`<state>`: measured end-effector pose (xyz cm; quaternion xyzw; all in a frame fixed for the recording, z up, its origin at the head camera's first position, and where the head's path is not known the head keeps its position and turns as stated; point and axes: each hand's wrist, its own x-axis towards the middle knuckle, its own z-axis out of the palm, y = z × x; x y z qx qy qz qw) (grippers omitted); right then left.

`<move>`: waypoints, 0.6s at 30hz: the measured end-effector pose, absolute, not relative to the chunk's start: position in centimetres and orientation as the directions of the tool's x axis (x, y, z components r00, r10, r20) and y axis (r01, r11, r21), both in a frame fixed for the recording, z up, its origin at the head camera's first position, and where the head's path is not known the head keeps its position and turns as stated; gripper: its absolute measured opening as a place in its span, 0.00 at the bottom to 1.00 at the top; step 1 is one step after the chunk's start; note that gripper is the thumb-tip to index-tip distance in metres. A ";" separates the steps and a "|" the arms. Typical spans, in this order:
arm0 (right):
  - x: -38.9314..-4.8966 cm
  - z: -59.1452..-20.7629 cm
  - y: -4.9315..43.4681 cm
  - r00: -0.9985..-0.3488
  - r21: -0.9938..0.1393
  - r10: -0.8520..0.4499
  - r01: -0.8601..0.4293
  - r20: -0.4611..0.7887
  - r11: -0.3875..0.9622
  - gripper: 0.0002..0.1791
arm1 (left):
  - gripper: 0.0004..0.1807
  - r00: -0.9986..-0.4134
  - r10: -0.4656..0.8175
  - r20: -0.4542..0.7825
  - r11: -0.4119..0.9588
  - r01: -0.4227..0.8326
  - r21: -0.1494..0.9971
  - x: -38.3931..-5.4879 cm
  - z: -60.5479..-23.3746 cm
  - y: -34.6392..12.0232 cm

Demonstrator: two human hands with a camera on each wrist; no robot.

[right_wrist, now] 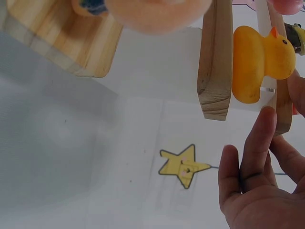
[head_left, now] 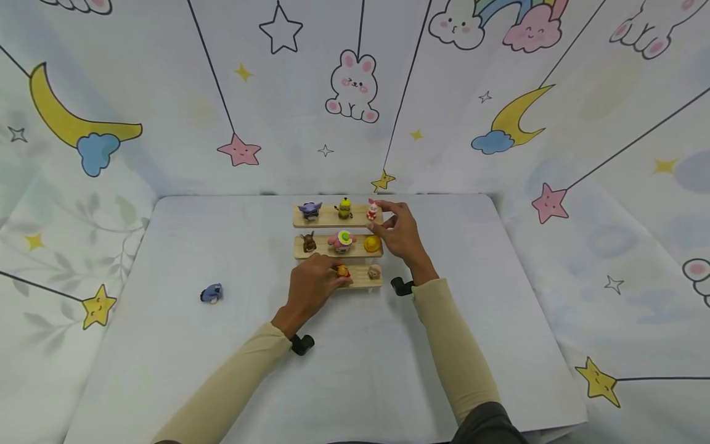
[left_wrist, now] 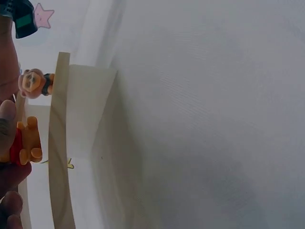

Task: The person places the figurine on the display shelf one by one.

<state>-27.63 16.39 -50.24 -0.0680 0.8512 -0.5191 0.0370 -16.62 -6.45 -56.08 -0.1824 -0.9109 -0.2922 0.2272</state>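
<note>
A three-tier wooden display rack stands at the table's middle. My left hand [head_left: 315, 285] pinches a yellow bear figurine [left_wrist: 29, 140] in a red shirt at the lowest board [head_left: 363, 283], beside a lion figurine [left_wrist: 34, 83]. My right hand [head_left: 403, 233] holds the right end of the top board [head_left: 327, 221], its thumb at the front edge and index finger beside a pink pig figurine [head_left: 372, 210]. Just below that hand, a yellow rubber duck [right_wrist: 259, 62] sits on the middle board [right_wrist: 214, 90]. A blue donkey figurine [head_left: 211, 293] lies on the table, left of the rack.
A purple figurine [head_left: 310, 211] and a green-and-yellow one [head_left: 344, 208] share the top board. On the middle tier are a brown figurine [head_left: 309, 242] and a pink one [head_left: 341, 241]. The white table [head_left: 249, 382] meets a printed backdrop [head_left: 299, 123] behind.
</note>
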 end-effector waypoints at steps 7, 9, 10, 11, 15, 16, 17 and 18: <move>-27.6 -50.2 16.4 -0.987 -0.888 -0.157 -0.084 0.014 0.452 0.32 | 0.28 -0.830 0.193 0.524 0.818 0.431 0.381 -16.6 -56.4 -6.1; -27.6 -50.2 16.4 -0.988 -0.888 -0.153 -0.083 0.014 0.452 0.32 | 0.28 -0.824 0.191 0.533 0.826 0.428 0.365 -16.5 -56.4 -6.0; -27.6 -50.2 16.4 -0.988 -0.888 -0.152 -0.082 0.013 0.452 0.32 | 0.28 -0.820 0.189 0.540 0.830 0.428 0.359 -16.5 -56.4 -5.9; -27.5 -50.2 16.4 -0.989 -0.888 -0.150 -0.080 0.013 0.452 0.32 | 0.29 -0.818 0.186 0.545 0.833 0.425 0.353 -16.5 -56.4 -5.9; -27.5 -50.3 16.4 -0.988 -0.885 -0.152 -0.081 0.011 0.459 0.32 | 0.31 -0.814 0.174 0.555 0.845 0.413 0.340 -16.4 -56.5 -5.8; -27.5 -50.3 16.4 -0.988 -0.884 -0.154 -0.081 0.011 0.461 0.32 | 0.32 -0.815 0.172 0.554 0.847 0.409 0.339 -16.4 -56.5 -5.8; -27.5 -50.3 16.4 -0.988 -0.884 -0.154 -0.081 0.011 0.460 0.32 | 0.32 -0.817 0.172 0.551 0.850 0.406 0.337 -16.4 -56.5 -5.9; -27.5 -50.3 16.4 -0.988 -0.884 -0.154 -0.082 0.012 0.459 0.32 | 0.33 -0.818 0.172 0.548 0.851 0.404 0.335 -16.4 -56.5 -5.9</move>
